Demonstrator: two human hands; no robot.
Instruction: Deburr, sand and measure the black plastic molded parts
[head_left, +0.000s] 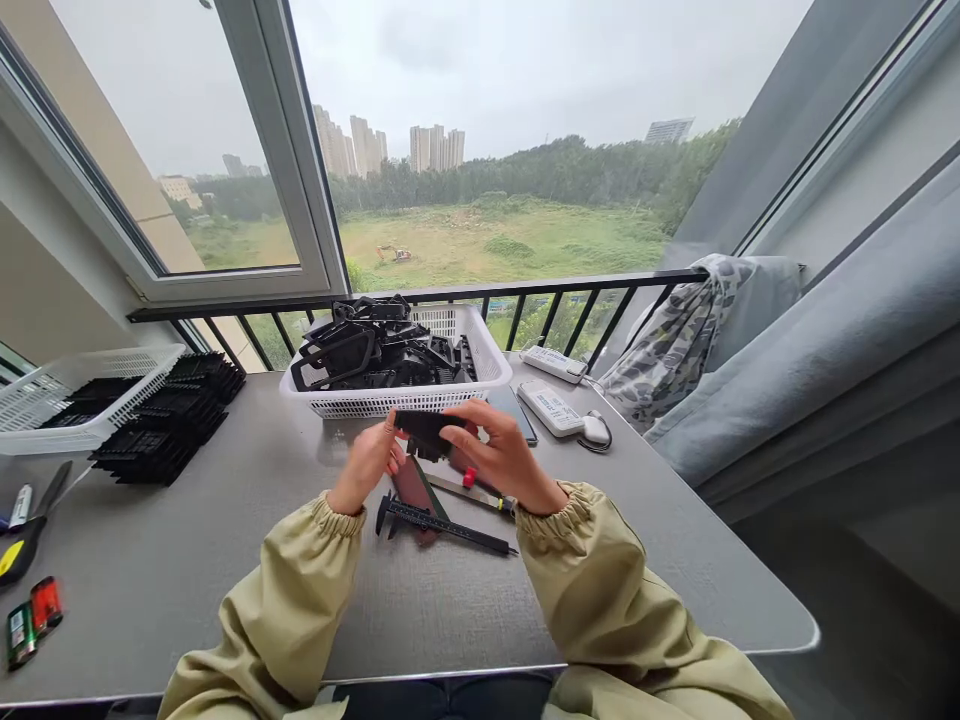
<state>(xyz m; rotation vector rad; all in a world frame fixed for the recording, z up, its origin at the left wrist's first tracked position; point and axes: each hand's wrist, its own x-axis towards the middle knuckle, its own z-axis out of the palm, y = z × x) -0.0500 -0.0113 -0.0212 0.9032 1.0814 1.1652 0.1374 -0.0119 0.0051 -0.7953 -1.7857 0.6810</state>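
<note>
Between my two hands I hold a black plastic part (426,430), raised over the middle of the table. My left hand (365,458) is closed on its left end. My right hand (504,452) grips the right end between thumb and fingers. Beneath the part lie a black caliper (450,527), a reddish-brown flat piece (409,485) and a thin strip-like tool (457,488) with a small red piece (469,478) by it. Just beyond my hands stands a white plastic basket (360,404) heaped with black plastic parts (382,345).
On the left are stacked black parts (169,420), a second white basket (75,437), a knife with a black handle (30,535) and two lighters (34,620). White adapter boxes (551,408) and a phone-like slab (525,418) lie at right. A black railing (555,292) borders the window.
</note>
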